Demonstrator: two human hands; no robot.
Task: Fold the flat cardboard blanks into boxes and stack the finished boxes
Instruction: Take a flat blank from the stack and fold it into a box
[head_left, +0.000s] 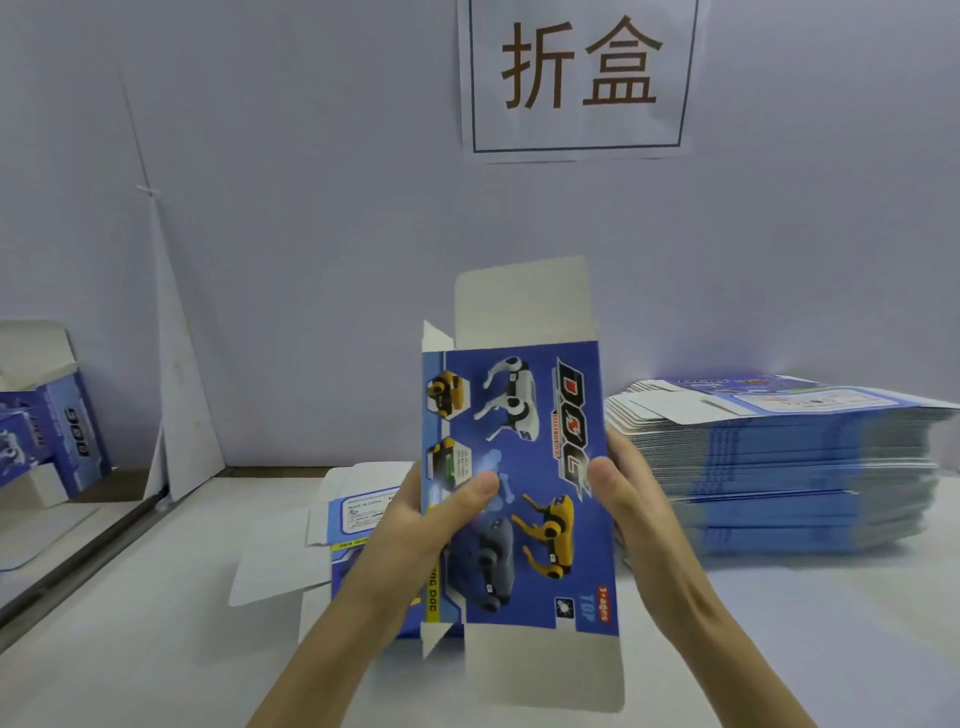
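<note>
left hand, right hand: grip around upright blank; blank stack just right

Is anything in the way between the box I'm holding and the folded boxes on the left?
Partly: a white panel stands at the back between the held box and the folded boxes; nearer you, the way looks open.

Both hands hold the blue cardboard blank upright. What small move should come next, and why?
Probably squeeze the blank by its two long edges to square it into a tube. The left hand and the right hand pinch it at its sides. Only a narrow side panel shows on the left, and the top flap and bottom flap stand open, not yet tucked.
</note>
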